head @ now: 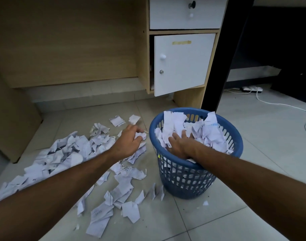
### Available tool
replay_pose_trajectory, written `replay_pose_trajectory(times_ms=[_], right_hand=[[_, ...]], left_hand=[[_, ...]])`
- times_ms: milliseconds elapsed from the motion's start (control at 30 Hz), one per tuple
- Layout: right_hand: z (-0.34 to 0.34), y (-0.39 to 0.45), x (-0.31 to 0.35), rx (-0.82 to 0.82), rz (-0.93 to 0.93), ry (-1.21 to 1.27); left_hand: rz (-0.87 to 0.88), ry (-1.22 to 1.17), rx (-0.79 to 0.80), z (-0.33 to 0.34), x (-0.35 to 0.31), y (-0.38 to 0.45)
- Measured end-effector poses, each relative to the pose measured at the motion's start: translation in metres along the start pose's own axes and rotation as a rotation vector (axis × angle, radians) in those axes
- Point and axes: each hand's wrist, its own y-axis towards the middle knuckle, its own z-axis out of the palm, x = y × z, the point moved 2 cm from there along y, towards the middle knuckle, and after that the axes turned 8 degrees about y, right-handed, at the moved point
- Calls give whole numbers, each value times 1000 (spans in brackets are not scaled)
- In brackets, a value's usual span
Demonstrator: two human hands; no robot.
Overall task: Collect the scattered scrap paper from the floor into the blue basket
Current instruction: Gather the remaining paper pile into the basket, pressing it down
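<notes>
The blue basket [197, 164] is heaped to its rim with scraps, pressed down by the flat, spread right hand [179, 143]. A crumpled wad is gripped by the left hand [129, 142] above the floor [218, 214], where much scrap paper [65, 153] remains, left of the basket.

The blue basket [197, 180] stands upright at centre right of the frame, piled past its rim with torn white paper. More scrap paper [65, 152] lies scattered across the lower left, reaching toward the basket's base.
</notes>
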Motion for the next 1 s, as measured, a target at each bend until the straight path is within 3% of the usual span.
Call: replay_pose_trajectory(times_ms=[167, 367, 633, 833, 1000], right_hand=[[-13, -10, -4, 61, 12, 72], [-46, -39, 2, -269, -12, -95], [-98, -63, 34, -357, -80, -39], [-86, -80, 91, -515, -384, 143], [-27, -76, 130, -391, -627, 148]], left_hand=[[43, 86, 160, -2, -13, -2], [109, 134, 154, -22, -31, -10], [108, 160, 92, -47, -33, -15], [94, 210, 123, -55, -10, -32], [-40, 251, 282, -42, 29, -59]])
